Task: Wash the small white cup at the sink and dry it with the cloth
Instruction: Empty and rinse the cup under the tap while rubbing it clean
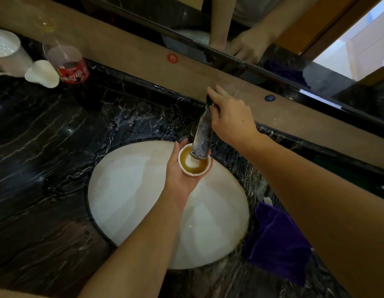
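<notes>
Cloth lying at 4 o'clock on table. Left fingers wrapped round cup under tap, filling brown. Right fingers closed on tap lever. Risk: overflow splashing out; wet cup slipping.

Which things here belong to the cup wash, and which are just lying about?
In the job: small white cup in the left hand; tap under the right hand; sink; purple cloth.

Lying about: cola bottle, paper cup, white mug.
</notes>
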